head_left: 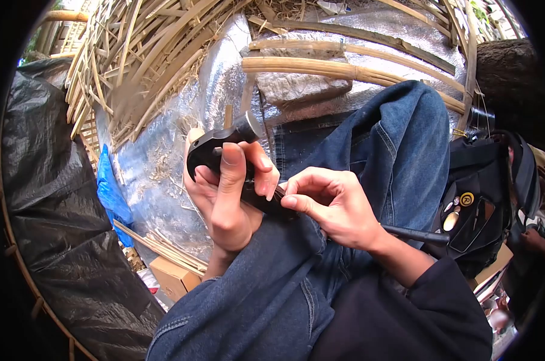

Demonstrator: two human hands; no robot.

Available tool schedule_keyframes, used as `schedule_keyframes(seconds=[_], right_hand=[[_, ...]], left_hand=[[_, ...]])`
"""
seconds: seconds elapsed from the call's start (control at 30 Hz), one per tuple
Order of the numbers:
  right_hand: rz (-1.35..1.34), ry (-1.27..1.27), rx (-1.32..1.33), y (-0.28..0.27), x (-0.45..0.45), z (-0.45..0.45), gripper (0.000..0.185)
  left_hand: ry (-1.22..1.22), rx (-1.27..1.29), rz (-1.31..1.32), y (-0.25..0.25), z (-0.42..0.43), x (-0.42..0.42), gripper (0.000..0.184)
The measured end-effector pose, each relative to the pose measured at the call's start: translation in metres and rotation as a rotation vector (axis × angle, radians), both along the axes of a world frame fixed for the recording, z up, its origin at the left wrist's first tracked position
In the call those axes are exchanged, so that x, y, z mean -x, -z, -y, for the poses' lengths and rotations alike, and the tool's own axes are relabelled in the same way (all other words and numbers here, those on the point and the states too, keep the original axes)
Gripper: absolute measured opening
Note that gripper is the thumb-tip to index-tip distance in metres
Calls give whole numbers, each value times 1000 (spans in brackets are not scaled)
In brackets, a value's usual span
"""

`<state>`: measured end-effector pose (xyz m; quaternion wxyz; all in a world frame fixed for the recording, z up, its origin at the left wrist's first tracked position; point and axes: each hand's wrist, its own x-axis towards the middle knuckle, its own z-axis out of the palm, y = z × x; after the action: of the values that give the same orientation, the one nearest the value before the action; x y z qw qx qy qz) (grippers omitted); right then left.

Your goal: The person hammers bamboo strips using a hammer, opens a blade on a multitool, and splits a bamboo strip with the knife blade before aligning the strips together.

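My left hand [227, 195] is closed around a black hammer [215, 144], its round metal face up and to the right and its curved end at the left. The thumb lies along the near side of the head. Close beside it, above my raised knee, my right hand [336, 207] pinches with thumb and forefinger at a dark, narrow part. What exactly lies in that pinch is hidden. A black rod-like handle [414, 233] sticks out past my right forearm; whether it joins the hammer I cannot tell.
Split bamboo strips [140, 54] are heaped at the upper left. Long bamboo pieces [320, 67] cross the silvery sheet [182, 156] ahead, near a wrapped block [305, 87]. A cardboard box [173, 277] stands at left; a black bag [474, 192] and a log [507, 78] are at right.
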<state>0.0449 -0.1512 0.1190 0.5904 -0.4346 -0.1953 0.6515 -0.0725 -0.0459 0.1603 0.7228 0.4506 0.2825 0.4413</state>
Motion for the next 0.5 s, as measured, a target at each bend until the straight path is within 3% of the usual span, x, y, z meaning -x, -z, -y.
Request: schedule_keyframes(seconds=[0.13, 0.27, 0.5], right_hand=[[33, 48, -26, 3, 5, 3, 11], [70, 64, -32, 5, 6, 3, 12], [357, 100, -156, 0, 5, -2, 15]], left_hand=[[83, -94, -20, 5, -2, 2, 27], [-12, 12, -23, 5, 0, 0, 24], [-109, 86, -53, 3, 1, -4, 23]])
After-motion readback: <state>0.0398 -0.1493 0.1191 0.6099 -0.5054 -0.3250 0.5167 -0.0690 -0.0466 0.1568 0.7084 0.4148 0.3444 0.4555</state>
